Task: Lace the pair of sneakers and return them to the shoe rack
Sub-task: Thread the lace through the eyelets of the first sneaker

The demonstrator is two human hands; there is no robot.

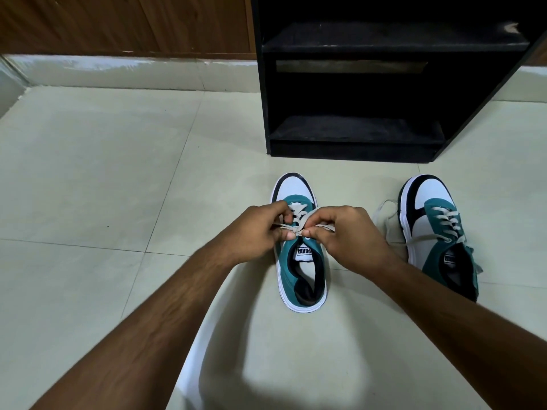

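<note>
- At twelve to one o'clock, a black shoe rack (352, 134) is standing on the pale tiled floor (97, 179), its back against the wall; both of its dark shelves are showing nothing on them.
- Just below the rack, toward the centre, a teal, white and black sneaker (300, 261) is sitting upright on the floor with its toe pointing at twelve o'clock toward the rack.
- At three o'clock from it, well apart, the second sneaker (438, 232) is resting on the floor, toe also pointing up-frame; its beige laces are running through the eyelets, and the loose ends (387, 220) are trailing onto the tiles on its nine o'clock side.
- Both bare forearms are reaching in from five and seven o'clock, converging over the tongue of the centre sneaker.
- The left hand (260, 235) is curling closed, thumb and fingers pinching one beige lace (299, 220) at the sneaker's upper eyelets.
- The right hand (343, 235) is mirroring it, thumb and forefinger pinched tight on the other lace strand, knuckles turned up.
- The two thumbs are nearly touching above the tongue, where the lace strands are crossing; whether a knot is formed there cannot be told.
- At nine to eleven o'clock, wooden panelling (118, 22) is lining the wall above a pale skirting.
</note>
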